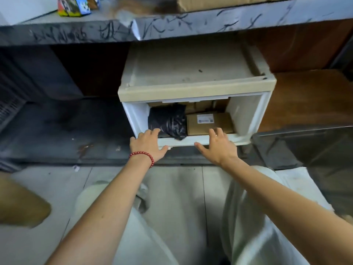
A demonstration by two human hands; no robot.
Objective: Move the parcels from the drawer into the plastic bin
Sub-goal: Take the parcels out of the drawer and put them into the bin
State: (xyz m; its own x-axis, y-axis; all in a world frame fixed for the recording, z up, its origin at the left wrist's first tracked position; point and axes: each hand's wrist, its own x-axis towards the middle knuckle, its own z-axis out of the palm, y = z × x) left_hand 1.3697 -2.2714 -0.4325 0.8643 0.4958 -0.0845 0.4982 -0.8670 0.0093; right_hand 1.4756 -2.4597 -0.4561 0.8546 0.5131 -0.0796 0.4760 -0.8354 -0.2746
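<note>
Just below the desk [191, 25], the left hand [148, 144] grips the lip of the open drawer [183, 142], seemingly steadying it, as the right hand [217, 148], fingers spread, reaches for the cardboard parcel [210, 124].

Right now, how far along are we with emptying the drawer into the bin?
Done: the drawer stands open. In hand: the left hand grips its front rim, the right hand hovers open by the cardboard box; neither holds a parcel. Left: the black bag, that box and the boxes behind, all for the plastic bin.
</note>
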